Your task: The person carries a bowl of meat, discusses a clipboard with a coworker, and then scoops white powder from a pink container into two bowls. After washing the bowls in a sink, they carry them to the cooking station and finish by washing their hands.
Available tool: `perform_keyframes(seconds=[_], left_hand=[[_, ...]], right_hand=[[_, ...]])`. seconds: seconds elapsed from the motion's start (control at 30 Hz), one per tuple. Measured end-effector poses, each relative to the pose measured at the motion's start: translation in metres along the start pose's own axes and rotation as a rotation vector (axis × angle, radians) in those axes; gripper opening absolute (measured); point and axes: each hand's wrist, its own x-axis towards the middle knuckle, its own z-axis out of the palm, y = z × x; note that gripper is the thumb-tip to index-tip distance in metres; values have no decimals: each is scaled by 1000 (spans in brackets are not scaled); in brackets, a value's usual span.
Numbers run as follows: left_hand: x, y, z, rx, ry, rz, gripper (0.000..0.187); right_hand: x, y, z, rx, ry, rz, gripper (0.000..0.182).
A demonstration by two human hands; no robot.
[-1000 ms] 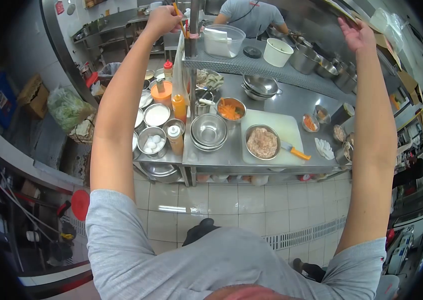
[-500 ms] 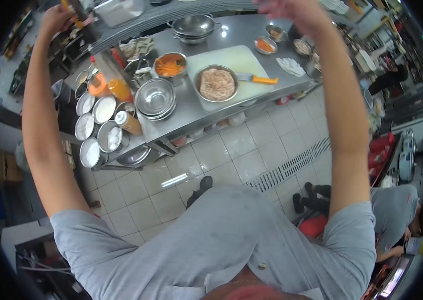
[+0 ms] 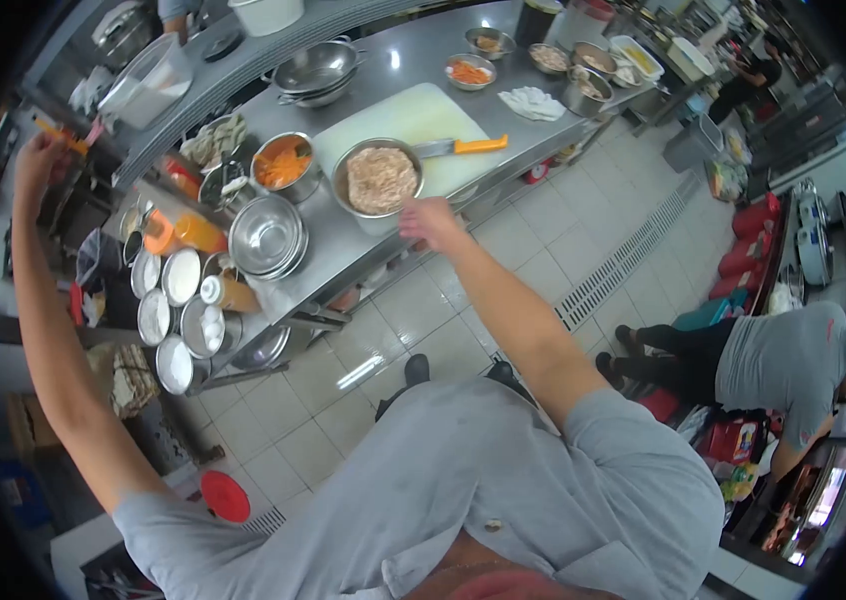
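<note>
My right hand (image 3: 430, 223) is at the near right rim of a metal bowl (image 3: 340, 190), its fingers closed at the edge. A block of pale pink minced meat (image 3: 381, 181) fills the bowl, which stands on a white cutting board (image 3: 368, 126). Beside it on the board lies a knife (image 3: 481, 145) with an orange handle. Far to the left, my left hand (image 3: 41, 162) is raised with curled fingers, close to an orange strip-like thing (image 3: 61, 135). Whether the hand grips that thing is too small to make out.
Left of the board stand a pot of orange vegetable pieces (image 3: 283, 163), stacked metal bowls (image 3: 268, 237), squeeze bottles (image 3: 231, 294) and several tins of white powder (image 3: 154, 317). Colanders (image 3: 315, 73) and small bowls (image 3: 469, 72) sit farther back. A co-worker (image 3: 783, 360) bends over at the right.
My right hand has come down from the upper right to the meat bowl's rim. The view has shifted, and my left hand appears lower and farther left.
</note>
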Motion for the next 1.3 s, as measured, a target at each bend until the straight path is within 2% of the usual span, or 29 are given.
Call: perform_keyframes(seconds=[0.1,0.2,0.27,0.33,0.4,0.47,0.5,0.53,0.57,0.67,0.7,0.73,0.8,0.83,0.87,0.93,1.03,1.1,1.17,1.2,1.23,1.27,1.3], left_hand=[[20,-40,-5,-42,-14,-37,25],[-15,-22,-18,103,39,-55,35],[-37,-39,-26,-64,138,84,36],[-122,43,2,-246,266,135,31],[-185,88,34,-356,101,219,26],[-244,131,90,-368,-36,189,20],[-264,142,119,-307,-149,259,14],[-286,144,162,-472,-259,143,11],[-301,151,200,-565,-494,78,11],[-347,172,330,-707,-852,-215,14],[-361,168,382,-693,-956,-216,13],[-381,162,433,-552,-946,-37,15],[-432,120,550,-418,-1050,97,18],[-457,108,589,-291,-1136,10,25],[-483,85,622,-75,-1106,181,33],[-517,51,656,294,-1329,333,40],[-522,50,679,478,-1579,262,41],[-501,86,709,507,-1593,292,42],[-472,133,761,461,-1460,503,43],[-459,157,791,396,-1327,660,43],[-413,306,749,48,-1254,673,41],[-390,433,727,-308,-1280,384,33],[-371,558,690,-375,-1303,319,28]], right_hand=[[21,7,-3,-47,3,39,41],[31,9,-3,23,24,-12,35],[37,4,1,12,75,-30,32],[38,7,0,12,104,-62,29],[38,17,-6,21,115,-116,26],[17,25,-21,127,110,-134,24],[4,29,-35,160,94,-129,25],[-10,33,-52,194,80,-124,26],[-33,32,-69,202,98,-140,27],[-101,19,-136,270,94,-200,27],[-119,19,-164,234,160,-195,27],[-136,20,-194,202,231,-192,26],[-162,32,-257,222,336,-234,26],[-175,38,-292,132,418,-211,26],[-190,44,-326,45,507,-186,26],[-221,51,-377,109,666,-218,25],[-256,59,-452,222,858,-257,23],[-274,57,-502,310,923,-293,23],[-287,39,-544,397,996,-380,21],[-292,33,-560,448,1029,-417,20],[-295,29,-585,447,1041,-408,20],[-294,28,-607,465,1060,-405,22],[-292,17,-627,476,1080,-406,23]])
